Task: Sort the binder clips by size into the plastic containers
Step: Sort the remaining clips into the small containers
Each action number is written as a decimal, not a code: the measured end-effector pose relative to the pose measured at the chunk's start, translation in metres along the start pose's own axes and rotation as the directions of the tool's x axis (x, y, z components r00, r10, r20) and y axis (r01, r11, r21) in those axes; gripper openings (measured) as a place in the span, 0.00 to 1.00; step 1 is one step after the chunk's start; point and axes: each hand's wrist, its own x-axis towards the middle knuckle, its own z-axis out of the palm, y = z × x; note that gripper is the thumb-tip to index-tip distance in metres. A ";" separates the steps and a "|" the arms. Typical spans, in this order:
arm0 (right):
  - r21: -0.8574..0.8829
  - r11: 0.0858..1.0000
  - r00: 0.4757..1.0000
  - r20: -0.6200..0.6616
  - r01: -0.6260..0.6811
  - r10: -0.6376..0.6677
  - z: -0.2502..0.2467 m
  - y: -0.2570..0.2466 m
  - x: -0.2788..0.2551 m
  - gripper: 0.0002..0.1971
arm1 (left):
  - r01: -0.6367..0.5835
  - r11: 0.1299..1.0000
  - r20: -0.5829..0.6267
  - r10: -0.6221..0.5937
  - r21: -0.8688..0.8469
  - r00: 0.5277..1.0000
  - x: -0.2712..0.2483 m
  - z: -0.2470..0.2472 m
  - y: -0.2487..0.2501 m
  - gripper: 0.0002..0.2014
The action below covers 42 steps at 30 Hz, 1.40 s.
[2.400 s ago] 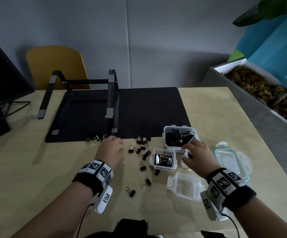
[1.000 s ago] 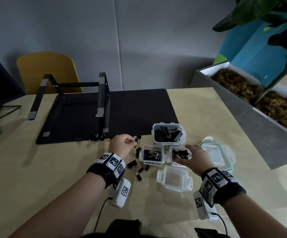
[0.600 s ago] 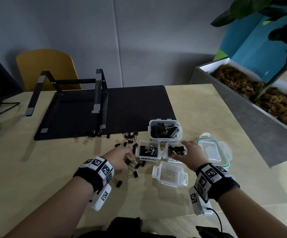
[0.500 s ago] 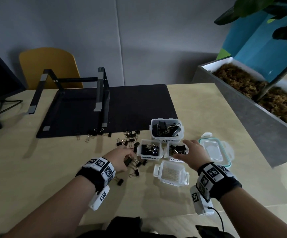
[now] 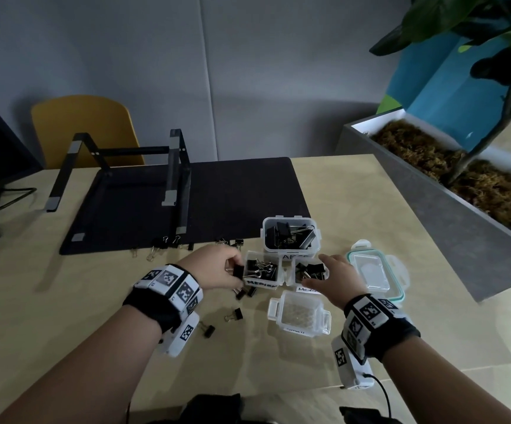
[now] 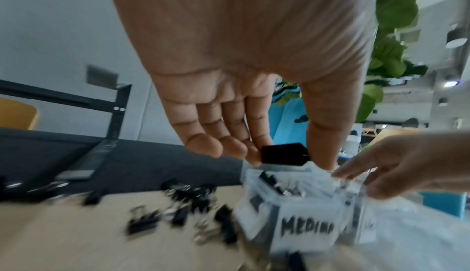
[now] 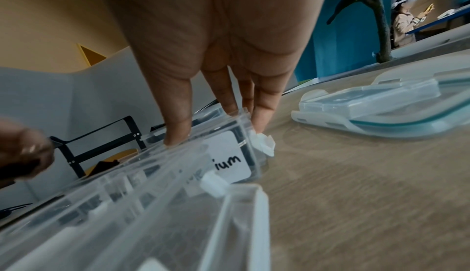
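L hand (image 5: 214, 266) pinches black binder clip (image 6: 283, 154) betw. thumb & fingertips, just above left medium container (image 5: 262, 283), which already has clips inside. R hand (image 5: 337, 278) fingers straight, resting on rim of right medium container (image 7: 229, 162); holds nothing. Large container (image 5: 291, 240) behind, w/ clips. Small container (image 5: 298, 316) in front. Loose clips (image 5: 236, 313) on table (image 5: 355, 209) near L hand.

I count four open plastic containers (image 5: 290, 236) and one separate lid (image 5: 376, 272) on the desk (image 5: 370, 209). Loose binder clips (image 5: 236, 313) are too small and blurred to count.
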 end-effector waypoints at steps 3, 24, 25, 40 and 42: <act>0.004 1.000 1.000 0.012 0.002 -0.002 -0.001 0.000 -0.001 0.37 | -0.085 0.996 -0.037 0.084 -0.024 0.996 0.012 -0.001 0.022 0.16; 0.103 0.995 0.999 0.037 0.002 -0.006 0.000 0.017 0.008 0.37 | -0.234 0.950 -0.168 0.270 0.205 0.948 0.060 0.063 0.077 0.12; 0.096 0.995 0.999 0.038 0.005 -0.009 0.000 0.016 0.008 0.37 | -0.229 0.956 -0.184 0.262 0.182 0.947 0.059 0.062 0.077 0.12; 0.046 0.981 0.979 -0.098 0.186 -0.181 0.007 -0.034 -0.025 0.19 | 0.014 0.999 -0.156 -0.019 -0.029 0.988 0.003 0.038 -0.019 0.11; 0.062 0.976 0.977 -0.062 0.208 -0.204 0.012 -0.048 -0.030 0.17 | 0.047 0.998 -0.079 -0.050 -0.038 0.996 -0.005 0.037 -0.034 0.11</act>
